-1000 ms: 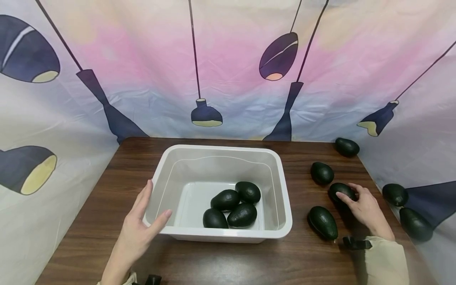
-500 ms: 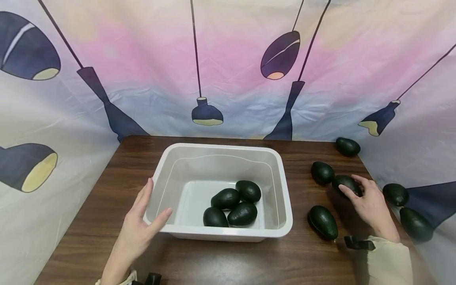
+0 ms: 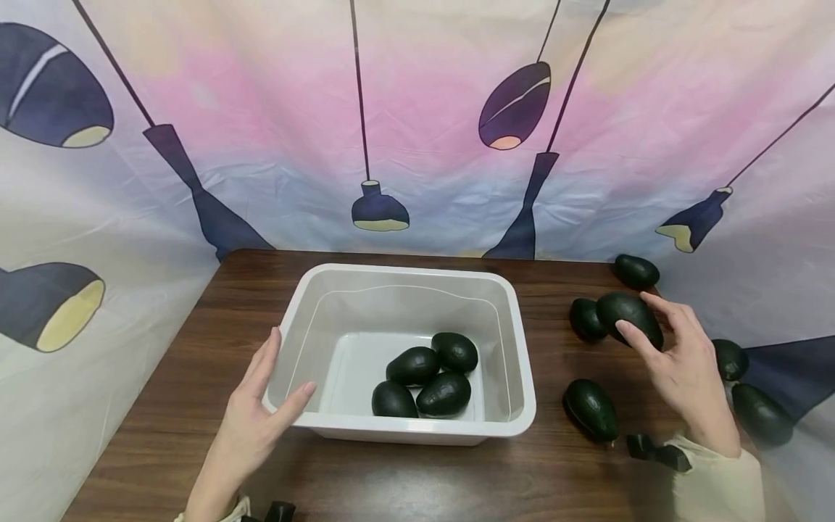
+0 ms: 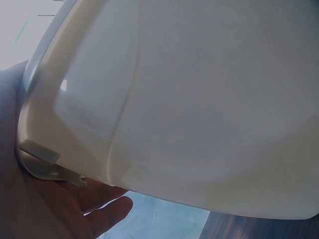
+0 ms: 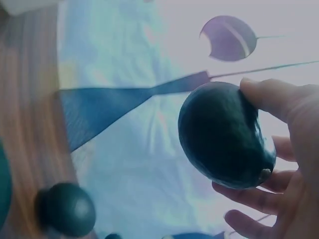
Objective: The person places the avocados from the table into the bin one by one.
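My right hand (image 3: pixel 678 355) grips a dark green avocado (image 3: pixel 628 313) (image 5: pixel 224 134) and holds it up off the table at the right. My left hand (image 3: pixel 257 413) holds the near left corner of a white plastic tub (image 3: pixel 515 348) (image 4: pixel 174 99), thumb over the rim and fingers along the outer wall. Several avocados (image 3: pixel 427 373) lie in the tub's bottom. More avocados sit loose on the wooden table (image 3: pixel 196 384): one (image 3: pixel 591 409) near the tub's right side, one (image 3: pixel 584 319) partly behind the held fruit, one (image 3: pixel 636 270) at the far right corner.
Two more avocados (image 3: pixel 729 359) (image 3: pixel 760 413) rest against the printed curtain (image 3: pixel 417 123) at the right edge. The curtain walls in the table at the back and on both sides. A small black clip (image 3: pixel 654 451) lies near my right sleeve.
My right hand closed round an avocado on the table and has lifted it up and slightly away from me. My left hand stayed on the tub.
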Available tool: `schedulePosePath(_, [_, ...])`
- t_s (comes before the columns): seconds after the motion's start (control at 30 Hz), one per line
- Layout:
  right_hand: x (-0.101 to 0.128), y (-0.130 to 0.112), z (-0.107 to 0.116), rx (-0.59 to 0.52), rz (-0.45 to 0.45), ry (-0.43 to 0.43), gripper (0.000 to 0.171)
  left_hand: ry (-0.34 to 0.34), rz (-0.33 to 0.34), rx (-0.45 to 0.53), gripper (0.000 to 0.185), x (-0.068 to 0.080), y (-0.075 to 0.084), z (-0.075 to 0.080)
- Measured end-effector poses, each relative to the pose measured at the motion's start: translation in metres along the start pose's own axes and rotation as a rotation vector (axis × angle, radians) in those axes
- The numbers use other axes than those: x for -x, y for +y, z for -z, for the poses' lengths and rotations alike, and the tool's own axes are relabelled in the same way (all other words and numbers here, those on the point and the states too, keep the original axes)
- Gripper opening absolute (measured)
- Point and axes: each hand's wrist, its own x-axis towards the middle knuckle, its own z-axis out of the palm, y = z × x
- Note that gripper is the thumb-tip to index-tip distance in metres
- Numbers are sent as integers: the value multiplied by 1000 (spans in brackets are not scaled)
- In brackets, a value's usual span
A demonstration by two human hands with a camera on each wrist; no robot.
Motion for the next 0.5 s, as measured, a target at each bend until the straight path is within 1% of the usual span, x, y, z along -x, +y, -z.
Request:
schedulePosePath(0.1, [1, -14, 0, -35, 39, 34, 59, 1, -3, 5, 87, 0, 0, 0])
schedulePosePath(0.23, [1, -31, -2, -92, 121, 64, 62, 1, -4, 8, 87, 0, 0, 0])
schedulePosePath(0.37, [-1, -49, -7, -168, 238, 72, 65, 1, -1, 1, 87, 0, -1, 0])
schedulePosePath(0.5, [-2, -69, -15, -234, 364, 46, 64, -3, 4, -5, 86, 0, -1, 0])
